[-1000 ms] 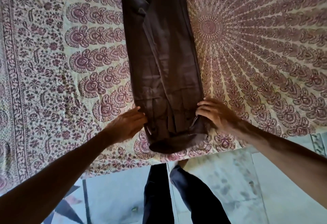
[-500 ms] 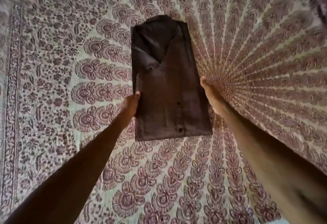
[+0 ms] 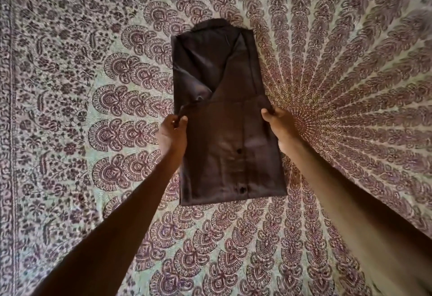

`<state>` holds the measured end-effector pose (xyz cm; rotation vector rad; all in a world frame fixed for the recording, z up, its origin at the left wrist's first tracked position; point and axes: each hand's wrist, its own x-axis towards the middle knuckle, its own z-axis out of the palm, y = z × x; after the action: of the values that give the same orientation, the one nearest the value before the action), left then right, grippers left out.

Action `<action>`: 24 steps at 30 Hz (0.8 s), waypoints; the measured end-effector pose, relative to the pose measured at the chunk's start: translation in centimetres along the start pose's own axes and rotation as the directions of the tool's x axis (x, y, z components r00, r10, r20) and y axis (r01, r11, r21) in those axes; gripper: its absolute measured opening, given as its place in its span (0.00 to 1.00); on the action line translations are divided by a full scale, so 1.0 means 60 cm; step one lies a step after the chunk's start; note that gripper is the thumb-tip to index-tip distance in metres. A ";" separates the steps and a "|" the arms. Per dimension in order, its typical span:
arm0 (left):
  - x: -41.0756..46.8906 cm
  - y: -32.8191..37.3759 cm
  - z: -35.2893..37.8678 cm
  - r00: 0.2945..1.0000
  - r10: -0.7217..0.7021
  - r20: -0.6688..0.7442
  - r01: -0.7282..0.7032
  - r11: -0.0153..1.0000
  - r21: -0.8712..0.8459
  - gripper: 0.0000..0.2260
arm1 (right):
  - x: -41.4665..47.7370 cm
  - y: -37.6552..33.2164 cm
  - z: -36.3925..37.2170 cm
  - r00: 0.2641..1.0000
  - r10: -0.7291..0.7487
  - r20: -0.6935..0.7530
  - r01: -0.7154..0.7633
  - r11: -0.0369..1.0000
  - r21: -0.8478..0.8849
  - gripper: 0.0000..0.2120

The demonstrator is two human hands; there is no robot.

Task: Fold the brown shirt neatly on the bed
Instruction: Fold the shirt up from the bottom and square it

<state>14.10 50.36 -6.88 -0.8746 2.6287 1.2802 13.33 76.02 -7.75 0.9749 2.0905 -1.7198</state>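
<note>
The brown shirt lies near the middle of the bed, on a patterned mandala bedspread. It is already narrowed into a long strip with the collar at the far end. The near half is doubled up over the body, so the lifted edge crosses the shirt about midway and two buttons show on the upper layer.

The left hand pinches the left corner of that edge, its fingers closed together on the cloth. The right hand holds the right corner with the thumb on top. Its other fingers are hidden under the fabric, so the grip looks clamped but only part of it is visible.

My guess is that this fold is being laid down or squared up, with the task close to done.

- **Skewed edge:** the left corner sits slightly lower and more bunched than the right. If the hands let go unevenly, the upper layer would probably land crooked.
- **Dragging:** a sideways pull from either hand could drag the whole bundle across the bedspread. That could loosen the side folds underneath, and whatever is tucked there could slip out.
- **Trapped air:** the cloth looks thin and smooth. Dropped instead of pressed flat, it may trap air near the crease by the near edge and bulge.
</note>
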 end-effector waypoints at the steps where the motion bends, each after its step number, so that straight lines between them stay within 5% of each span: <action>1: 0.006 -0.002 0.001 0.998 -0.052 -0.026 0.051 0.998 -0.028 0.10 | 0.003 -0.002 0.002 1.000 0.014 0.007 -0.014 1.000 0.018 0.05; 9: 0.024 -0.016 0.002 0.989 -0.145 -0.025 0.146 0.989 0.030 0.13 | 0.031 0.002 0.018 0.993 -0.093 -0.076 0.073 0.971 -0.226 0.07; 13: 0.038 0.001 0.006 0.995 -0.095 -0.036 0.099 0.988 0.119 0.15 | 0.045 -0.004 0.014 0.987 -0.116 -0.109 0.083 0.960 -0.268 0.18; 19: 0.058 0.005 0.007 0.990 -0.142 -0.007 0.140 0.972 0.186 0.13 | 0.048 -0.007 0.021 0.960 -0.180 -0.213 0.069 0.894 -0.443 0.13; 22: 0.057 -0.002 0.006 0.998 -0.059 0.039 0.053 0.989 0.136 0.09 | 0.047 -0.009 0.021 0.973 -0.130 -0.190 0.056 0.934 -0.352 0.08; 24: 0.056 -0.009 0.003 0.997 0.009 0.076 -0.017 0.995 0.096 0.08 | 0.051 -0.018 0.014 0.995 -0.086 -0.053 0.073 0.974 -0.213 0.10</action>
<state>11.55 48.71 -8.47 -0.7804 2.6172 1.1537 10.19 76.14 -8.96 0.9036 2.3239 -1.4809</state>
